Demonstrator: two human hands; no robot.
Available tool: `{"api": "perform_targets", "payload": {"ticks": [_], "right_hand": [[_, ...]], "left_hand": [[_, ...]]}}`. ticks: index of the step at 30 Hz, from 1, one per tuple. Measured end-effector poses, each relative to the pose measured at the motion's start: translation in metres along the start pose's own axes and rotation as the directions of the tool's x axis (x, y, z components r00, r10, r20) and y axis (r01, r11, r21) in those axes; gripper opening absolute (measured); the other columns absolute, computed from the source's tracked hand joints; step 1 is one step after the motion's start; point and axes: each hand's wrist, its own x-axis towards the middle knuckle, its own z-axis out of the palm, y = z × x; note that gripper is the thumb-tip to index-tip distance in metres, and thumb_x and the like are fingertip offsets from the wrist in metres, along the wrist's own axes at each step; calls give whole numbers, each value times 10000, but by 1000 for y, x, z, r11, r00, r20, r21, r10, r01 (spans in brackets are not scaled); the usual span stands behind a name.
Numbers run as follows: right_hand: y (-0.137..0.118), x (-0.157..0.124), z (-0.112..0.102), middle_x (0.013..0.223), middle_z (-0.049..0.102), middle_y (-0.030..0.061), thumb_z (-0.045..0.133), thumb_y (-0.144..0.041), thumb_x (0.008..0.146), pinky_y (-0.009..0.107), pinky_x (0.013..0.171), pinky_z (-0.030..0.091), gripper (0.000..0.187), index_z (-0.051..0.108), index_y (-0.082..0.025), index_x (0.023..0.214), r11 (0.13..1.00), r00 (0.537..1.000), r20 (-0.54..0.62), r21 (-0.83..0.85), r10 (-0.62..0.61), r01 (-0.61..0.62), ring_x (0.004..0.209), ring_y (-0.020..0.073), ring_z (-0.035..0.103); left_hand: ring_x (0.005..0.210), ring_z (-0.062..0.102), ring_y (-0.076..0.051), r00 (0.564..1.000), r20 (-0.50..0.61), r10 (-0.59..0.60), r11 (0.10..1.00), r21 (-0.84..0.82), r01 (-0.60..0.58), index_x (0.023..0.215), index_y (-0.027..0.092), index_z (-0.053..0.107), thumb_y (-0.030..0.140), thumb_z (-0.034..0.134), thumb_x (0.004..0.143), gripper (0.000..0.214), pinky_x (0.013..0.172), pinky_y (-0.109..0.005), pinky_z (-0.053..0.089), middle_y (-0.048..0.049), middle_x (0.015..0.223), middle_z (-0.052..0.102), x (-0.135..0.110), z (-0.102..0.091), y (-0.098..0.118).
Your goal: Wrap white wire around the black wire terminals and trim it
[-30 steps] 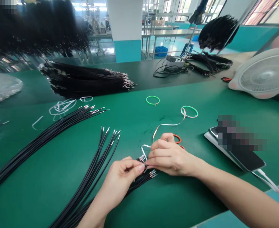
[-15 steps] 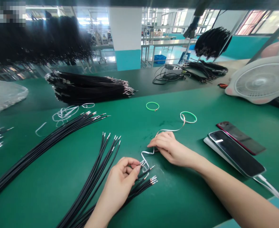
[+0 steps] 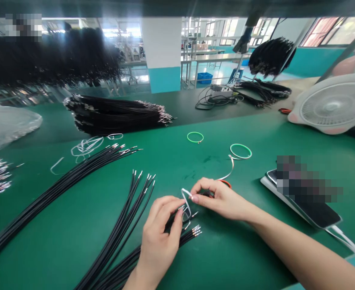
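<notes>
The left hand (image 3: 159,237) holds a narrow grip, its fingers closed around black crimped wires (image 3: 189,235) where a white looped strip (image 3: 186,202) meets them. The right hand (image 3: 222,199) pinches that strip between thumb and forefinger, with an orange loop (image 3: 225,183) just beside it. All lie on the green tabletop (image 3: 226,257). A distant blue crate (image 3: 205,77) shows no readable contents.

Green-matted workbench (image 3: 226,257) — bundles of black crimped wires (image 3: 59,197), small green wire loops (image 3: 195,142), a smartphone (image 3: 313,213) lying flat
</notes>
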Motion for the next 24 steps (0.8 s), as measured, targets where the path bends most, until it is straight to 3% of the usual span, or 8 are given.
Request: {"api": "perform_targets", "payload": {"ticks": [3, 7, 12, 16, 20, 22, 24], "right_hand": [[-9, -4, 12, 774, 583, 25, 616, -406, 861, 251, 687, 385, 274, 611, -133, 833, 942, 993, 51, 315, 108, -119, 719, 122, 494], [-9, -6, 24, 707, 550, 6, 662, -419, 821, 224, 636, 362, 313, 584, -120, 768, 862, 984, 47, 477, 169, -171, 665, 97, 450], [-10, -7, 29, 692, 562, 8, 656, -405, 829, 221, 629, 363, 313, 576, -118, 731, 884, 980, 8, 431, 197, -182, 664, 98, 452], [-12, -10, 30, 736, 590, 16, 625, -349, 863, 232, 671, 402, 237, 597, -134, 768, 937, 990, -33, 329, 137, -119, 694, 106, 491], [-10, -12, 32, 945, 610, 74, 618, -298, 865, 279, 813, 458, 188, 579, -144, 765, 967, 994, -112, 252, 6, 22, 961, 164, 568], [-8, -13, 36, 1015, 603, 100, 613, -291, 868, 272, 758, 492, 193, 548, -141, 764, 952, 995, -93, 306, 20, 10, 1007, 185, 593], [-6, -14, 40, 1070, 596, 111, 592, -292, 885, 252, 648, 509, 198, 521, -135, 787, 906, 996, -34, 420, 78, -57, 845, 156, 655]], "left_hand": [[1014, 540, -108, 1000, -8, 24, 1000, 0, -24, 1108, 220, 585, 40, 541, 853, 316, 890, -255, 472, -28, 1067, 558, 0, 1, 2], [1023, 541, -109, 1000, 19, -3, 1000, -12, 3, 1149, 225, 567, 57, 540, 859, 336, 892, -259, 476, -28, 1098, 561, -2, 0, 2], [935, 581, -80, 990, 50, -134, 987, -88, 138, 1135, 241, 569, 159, 580, 877, 272, 850, -209, 487, 0, 1043, 603, -4, 1, 2], [929, 603, -88, 975, 52, -217, 966, -130, 222, 1053, 240, 614, 207, 586, 885, 174, 847, -209, 485, 12, 1010, 634, -5, 2, 2], [936, 612, -106, 964, 64, -257, 953, -148, 264, 1019, 222, 644, 219, 553, 904, 147, 856, -222, 475, -1, 995, 648, -3, 1, 1], [920, 613, -112, 957, 80, -278, 944, -161, 288, 997, 212, 654, 226, 531, 916, 148, 839, -228, 476, -7, 978, 651, -2, 1, 1], [901, 613, -115, 955, 97, -281, 940, -170, 294, 976, 205, 660, 227, 519, 922, 153, 823, -233, 479, -11, 955, 653, -1, 1, 1]]}}
